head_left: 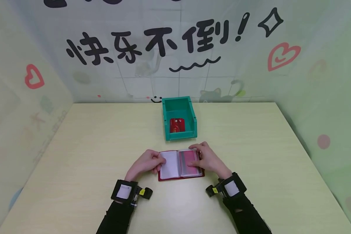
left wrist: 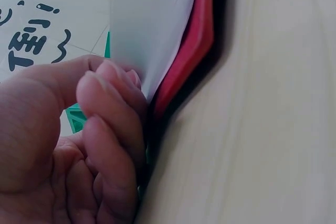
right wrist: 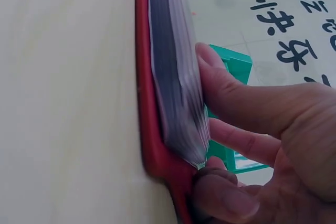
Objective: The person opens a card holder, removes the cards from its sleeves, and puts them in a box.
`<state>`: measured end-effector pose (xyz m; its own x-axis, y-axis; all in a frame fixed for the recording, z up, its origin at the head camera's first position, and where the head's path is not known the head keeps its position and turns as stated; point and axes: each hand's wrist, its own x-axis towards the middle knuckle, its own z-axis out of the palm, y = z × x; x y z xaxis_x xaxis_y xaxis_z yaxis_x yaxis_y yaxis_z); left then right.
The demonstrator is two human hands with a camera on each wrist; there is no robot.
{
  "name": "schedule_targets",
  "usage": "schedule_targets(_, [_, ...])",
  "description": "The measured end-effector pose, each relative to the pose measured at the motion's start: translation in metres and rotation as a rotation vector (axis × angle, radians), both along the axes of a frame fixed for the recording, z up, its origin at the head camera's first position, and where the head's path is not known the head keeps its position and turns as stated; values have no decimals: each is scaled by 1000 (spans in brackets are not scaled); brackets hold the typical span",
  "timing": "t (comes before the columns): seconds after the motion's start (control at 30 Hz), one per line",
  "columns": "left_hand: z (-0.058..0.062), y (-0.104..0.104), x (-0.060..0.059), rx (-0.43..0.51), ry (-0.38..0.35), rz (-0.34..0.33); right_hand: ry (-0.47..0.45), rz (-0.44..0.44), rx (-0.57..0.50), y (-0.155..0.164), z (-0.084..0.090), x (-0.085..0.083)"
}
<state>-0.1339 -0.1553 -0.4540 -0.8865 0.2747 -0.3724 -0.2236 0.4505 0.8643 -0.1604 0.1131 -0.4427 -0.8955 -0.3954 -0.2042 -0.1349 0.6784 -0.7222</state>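
Note:
A red card holder (head_left: 169,165) lies open on the table, its clear plastic sleeves fanned to both sides. Behind the plastic of the right-hand sleeve a pink card (head_left: 188,157) shows. At the left edge, my left hand (head_left: 147,161) pinches the sleeve page between thumb and curled fingers; the red cover (left wrist: 195,45) sits just beneath in the left wrist view. My right hand (head_left: 209,160) grips the right side, thumb on the top sleeve and fingers around the outer edge. In the right wrist view the sleeve stack (right wrist: 176,61) is thick above the red cover.
Beyond the card holder stands a teal open-front bin (head_left: 178,112) with a red card (head_left: 177,126) inside. The pale wooden table (head_left: 105,136) meets a printed backdrop (head_left: 152,81) at its far edge. Both wrists wear black camera mounts (head_left: 231,188).

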Motion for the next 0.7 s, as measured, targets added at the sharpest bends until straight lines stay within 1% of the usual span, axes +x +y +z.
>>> schedule_targets(0.23, [1, 0, -1, -2, -2, 7, -1, -21, -35, 0, -5, -2])
schedule_targets(0.47, [-1, 1, 0, 4, -13, 7, -16, -69, -75, 2, -8, -4])
schedule_targets(0.7, [0, 1, -1, 11, 1, -2, -6, -81, -59, 1, -9, -2])
